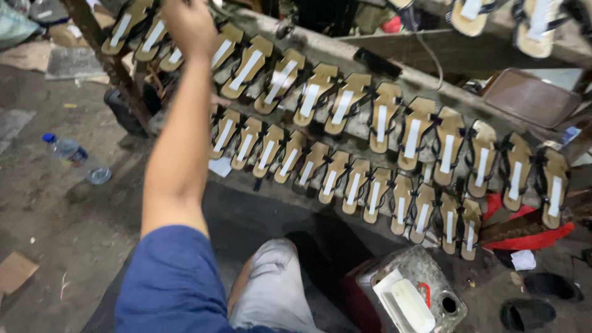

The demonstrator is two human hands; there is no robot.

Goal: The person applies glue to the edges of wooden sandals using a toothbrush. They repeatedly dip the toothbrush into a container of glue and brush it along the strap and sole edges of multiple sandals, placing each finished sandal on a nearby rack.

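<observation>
Left hand (188,24) reaches up to the far left end of the top row of sandals (320,92); seen from the back, so grip can't be told, nor whether it holds anything. Nearest sandal (174,57) lies just under the wrist. Sandals are tan w/ black straps & white strips, long axes running near-to-far, tilted, in 2 rows on a slanted rack (364,55). Dark frame post (117,74) stands left of the arm. Plastic bottle (74,155) lies on the floor far left. Near right, a grey tin (425,271) holds a white block (412,303).
</observation>
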